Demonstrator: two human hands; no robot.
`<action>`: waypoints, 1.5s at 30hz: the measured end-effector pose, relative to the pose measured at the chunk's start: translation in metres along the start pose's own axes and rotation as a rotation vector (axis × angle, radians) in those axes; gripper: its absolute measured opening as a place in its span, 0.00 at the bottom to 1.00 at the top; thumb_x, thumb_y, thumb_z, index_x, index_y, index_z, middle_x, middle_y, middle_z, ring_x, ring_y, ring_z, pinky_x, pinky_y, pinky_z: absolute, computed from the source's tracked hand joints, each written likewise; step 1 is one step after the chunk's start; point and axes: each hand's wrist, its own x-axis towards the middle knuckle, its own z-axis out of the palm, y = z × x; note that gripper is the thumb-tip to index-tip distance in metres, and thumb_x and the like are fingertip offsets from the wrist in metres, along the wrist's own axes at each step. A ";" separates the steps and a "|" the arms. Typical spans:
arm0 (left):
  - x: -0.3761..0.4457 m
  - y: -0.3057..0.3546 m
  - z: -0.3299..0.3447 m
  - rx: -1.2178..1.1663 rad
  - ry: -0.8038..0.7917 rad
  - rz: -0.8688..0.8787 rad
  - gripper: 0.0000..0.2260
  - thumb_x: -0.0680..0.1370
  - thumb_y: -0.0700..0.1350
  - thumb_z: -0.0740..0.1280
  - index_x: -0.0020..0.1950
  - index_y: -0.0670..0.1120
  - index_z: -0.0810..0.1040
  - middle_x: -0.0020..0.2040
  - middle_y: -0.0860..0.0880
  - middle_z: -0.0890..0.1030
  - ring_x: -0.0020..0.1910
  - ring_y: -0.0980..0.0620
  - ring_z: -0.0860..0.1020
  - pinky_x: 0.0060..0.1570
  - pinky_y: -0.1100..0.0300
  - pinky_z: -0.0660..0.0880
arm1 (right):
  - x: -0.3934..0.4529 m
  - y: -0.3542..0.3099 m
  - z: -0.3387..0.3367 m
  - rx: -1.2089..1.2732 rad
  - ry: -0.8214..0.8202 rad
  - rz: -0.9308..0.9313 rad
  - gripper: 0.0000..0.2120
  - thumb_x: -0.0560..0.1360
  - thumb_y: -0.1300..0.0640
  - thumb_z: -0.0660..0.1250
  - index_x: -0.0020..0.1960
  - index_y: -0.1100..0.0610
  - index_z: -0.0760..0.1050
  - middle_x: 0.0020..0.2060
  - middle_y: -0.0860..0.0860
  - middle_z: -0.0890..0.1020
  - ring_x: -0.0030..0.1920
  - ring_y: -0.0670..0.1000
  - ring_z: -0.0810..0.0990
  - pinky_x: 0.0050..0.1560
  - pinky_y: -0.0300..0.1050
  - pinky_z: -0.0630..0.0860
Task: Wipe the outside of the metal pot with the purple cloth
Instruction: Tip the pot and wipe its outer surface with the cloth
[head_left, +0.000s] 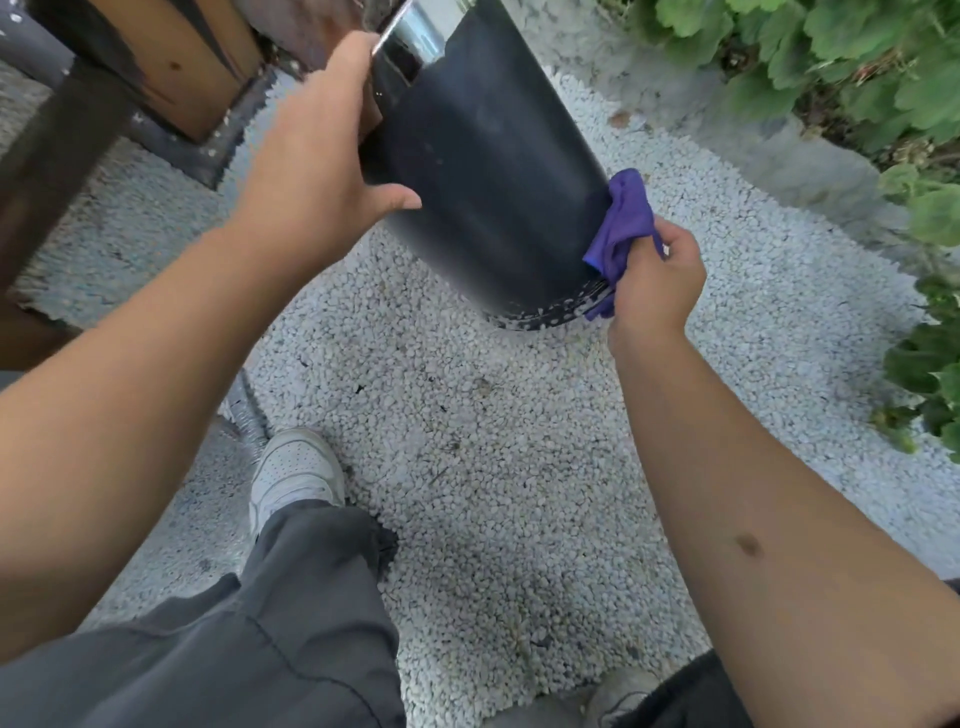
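1. We hold the pot (483, 171) tilted above the gravel (493, 467) — our left hand (317, 171) grips its rim side.
2. Our right hand (657, 280) clutches the cloth (623, 228), pressed against the pot's lower right wall.
3. We judge wiping midway — the speckled base edge looks undone.

No text, label, brand, number or sign can be read anywhere here: the dark metal pot (483, 176), the crumpled purple cloth (621, 228) and the white perforated sneaker (293, 475) all show plain, unmarked surfaces.
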 end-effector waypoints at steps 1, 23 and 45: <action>0.003 0.002 -0.004 -0.014 -0.001 -0.012 0.35 0.64 0.50 0.82 0.63 0.45 0.66 0.53 0.44 0.78 0.50 0.43 0.75 0.45 0.52 0.71 | 0.003 -0.004 0.001 -0.014 -0.012 0.005 0.05 0.73 0.52 0.70 0.49 0.49 0.80 0.43 0.53 0.83 0.38 0.51 0.79 0.42 0.54 0.78; 0.037 -0.004 -0.005 0.333 0.082 0.039 0.39 0.69 0.64 0.70 0.77 0.59 0.59 0.73 0.38 0.65 0.70 0.33 0.64 0.57 0.39 0.67 | -0.050 0.022 0.050 -0.112 0.035 -0.132 0.10 0.80 0.54 0.63 0.60 0.55 0.73 0.56 0.50 0.81 0.56 0.50 0.80 0.58 0.45 0.74; 0.014 -0.024 -0.011 0.105 -0.016 -0.146 0.36 0.61 0.53 0.83 0.59 0.46 0.65 0.55 0.40 0.75 0.55 0.36 0.73 0.51 0.39 0.74 | -0.025 0.020 0.041 -0.113 -0.080 0.033 0.10 0.79 0.49 0.63 0.57 0.46 0.66 0.53 0.50 0.79 0.47 0.62 0.84 0.48 0.63 0.81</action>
